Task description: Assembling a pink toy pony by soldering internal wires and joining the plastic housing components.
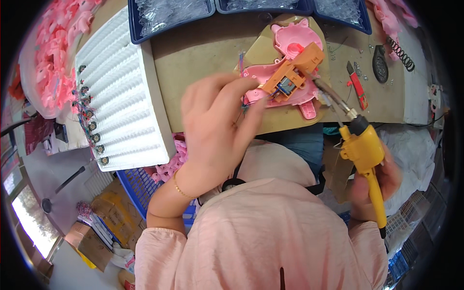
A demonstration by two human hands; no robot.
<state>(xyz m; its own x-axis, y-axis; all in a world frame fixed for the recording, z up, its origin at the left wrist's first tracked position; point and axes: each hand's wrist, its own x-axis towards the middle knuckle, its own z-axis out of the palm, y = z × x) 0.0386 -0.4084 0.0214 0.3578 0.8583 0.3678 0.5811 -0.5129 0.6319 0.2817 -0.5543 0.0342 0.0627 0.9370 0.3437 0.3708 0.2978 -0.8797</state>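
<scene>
The pink toy shell (pixel 309 92) lies open-side-up at one o'clock on the worktop (pixel 193 53), presumably for access; left hand (pixel 215 113) at its edge, finger grip unclear; right hand (pixel 389 169) clamps its fingers round the soldering iron (pixel 362 147).

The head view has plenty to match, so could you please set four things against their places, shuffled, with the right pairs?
Things:
1. yellow soldering gun
2. white foam tray
3. red cutter
4. orange housing

Places:
A. over the pink shell
B. in the right hand
C. at the table's left side
D. right of the pink shell

Pairs: 1-B; 2-C; 3-D; 4-A
</scene>
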